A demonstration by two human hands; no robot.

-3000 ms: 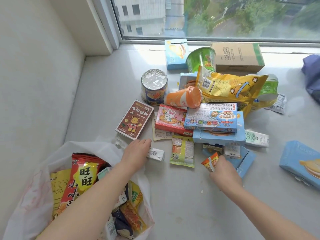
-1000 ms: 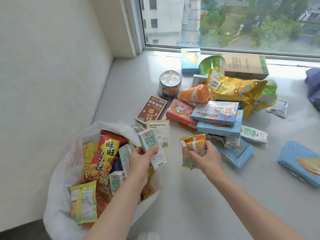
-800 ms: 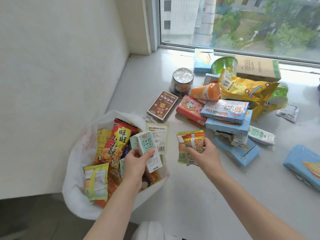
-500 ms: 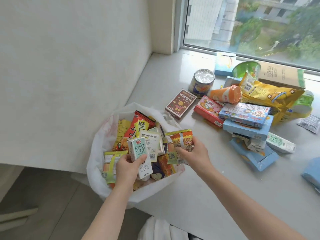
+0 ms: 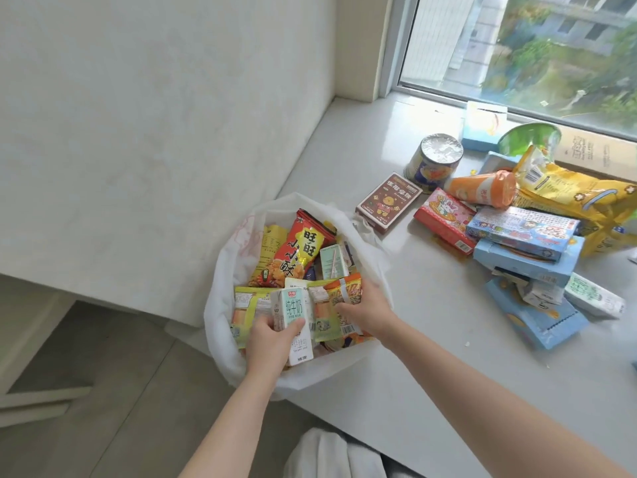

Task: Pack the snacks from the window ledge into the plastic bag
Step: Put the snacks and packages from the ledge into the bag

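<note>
Both hands at the plastic bag (image 5: pixel 220 305) mouth, each holding snacks

Bag sits open at the edge of the window ledge (image 5: pixel 431 357), white wall bulging, red snack pouch (image 5: pixel 300 250) upright at the back of the bag. Left hand (image 5: pixel 272 343) at the bag's near rim, fingers curled round a small milk carton (image 5: pixel 291 312), carton upright over the bag's contents. Right hand (image 5: pixel 365 308) at the bag's right rim, gripping two flat packets (image 5: pixel 331 305), green-yellow and orange, just right of the carton and over the bag's inside. Unpacked on the ledge right of the bag: brown box (image 5: pixel 387 201) just beside the bag's far-right rim, tin can (image 5: pixel 434 163) beyond it, then pink box (image 5: pixel 444 219), orange tube (image 5: pixel 482 188) on its side, stacked blue boxes (image 5: pixel 524 260), yellow bag (image 5: pixel 579 198) farthest from the plastic bag
</note>
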